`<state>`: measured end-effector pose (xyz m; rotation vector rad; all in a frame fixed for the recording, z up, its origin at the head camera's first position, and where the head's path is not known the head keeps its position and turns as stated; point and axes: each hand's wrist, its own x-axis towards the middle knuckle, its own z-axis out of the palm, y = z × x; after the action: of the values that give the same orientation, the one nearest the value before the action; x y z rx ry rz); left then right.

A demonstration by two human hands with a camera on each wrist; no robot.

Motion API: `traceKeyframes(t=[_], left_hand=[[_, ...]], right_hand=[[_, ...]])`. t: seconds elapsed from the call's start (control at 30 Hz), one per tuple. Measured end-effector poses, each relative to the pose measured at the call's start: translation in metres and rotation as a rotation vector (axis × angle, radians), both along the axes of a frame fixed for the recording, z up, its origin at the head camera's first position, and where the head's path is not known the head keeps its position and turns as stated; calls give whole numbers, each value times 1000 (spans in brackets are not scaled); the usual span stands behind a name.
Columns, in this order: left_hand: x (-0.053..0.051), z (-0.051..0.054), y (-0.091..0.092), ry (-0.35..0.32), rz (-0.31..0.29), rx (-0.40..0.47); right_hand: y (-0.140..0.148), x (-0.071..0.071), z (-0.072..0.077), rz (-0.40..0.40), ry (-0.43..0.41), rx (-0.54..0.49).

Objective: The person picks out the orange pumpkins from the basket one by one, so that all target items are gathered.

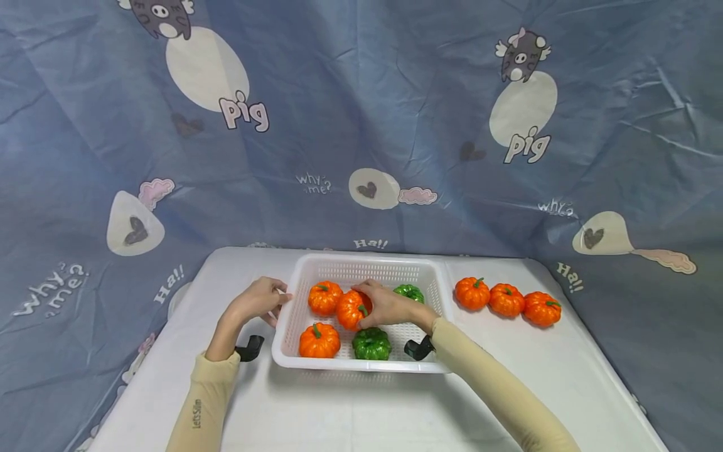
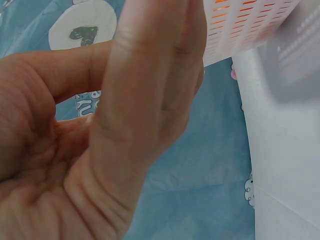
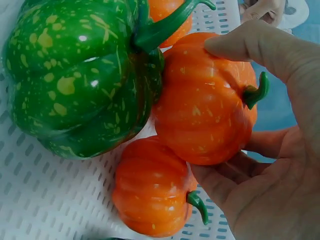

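A white perforated plastic basket (image 1: 361, 364) stands on the table. My right hand (image 1: 386, 306) reaches into it and grips a toy orange pumpkin (image 1: 350, 311), thumb on one side and fingers on the other. In the right wrist view, the held orange pumpkin (image 3: 205, 100) is beside a green pumpkin (image 3: 75, 80) and another orange pumpkin (image 3: 152, 187). Two more orange pumpkins (image 1: 324, 298) lie at the basket's left side. A green pumpkin (image 1: 371, 344) lies at the front, another (image 1: 409, 292) behind my right hand. My left hand (image 1: 260, 300) holds the basket's left rim with bent fingers.
Three orange pumpkins (image 1: 506, 300) lie in a row on the white table (image 1: 316, 414), right of the basket. A blue printed cloth (image 1: 316, 125) hangs behind the table and along its sides. Black wrist mounts (image 1: 250, 348) sit on both wrists.
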<state>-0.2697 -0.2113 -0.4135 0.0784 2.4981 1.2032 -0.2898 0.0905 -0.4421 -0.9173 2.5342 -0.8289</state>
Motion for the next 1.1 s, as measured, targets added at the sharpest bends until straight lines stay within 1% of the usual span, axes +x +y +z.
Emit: traceKeyframes(t=[0.2, 0.33, 0.5, 0.67, 0.8, 0.93, 1.1], left_hand=[[0, -1, 0, 2, 0, 2], [-1, -1, 0, 4, -2, 2], [-1, -2, 0, 6, -1, -3], [-1, -3, 0, 1, 5, -7], [-1, -3, 1, 3, 5, -10], [-1, -2, 1, 8, 4, -14], [0, -3, 1, 4, 7, -17]], right_hand=[[1, 0, -1, -5, -12, -36], [2, 0, 0, 3, -6, -31], [7, 2, 5, 2, -19, -25], [15, 8, 16, -5, -42, -44], [26, 15, 30, -34, -50, -63], [44, 24, 42, -72, -32, -80], [71, 35, 53, -121, -26, -130]])
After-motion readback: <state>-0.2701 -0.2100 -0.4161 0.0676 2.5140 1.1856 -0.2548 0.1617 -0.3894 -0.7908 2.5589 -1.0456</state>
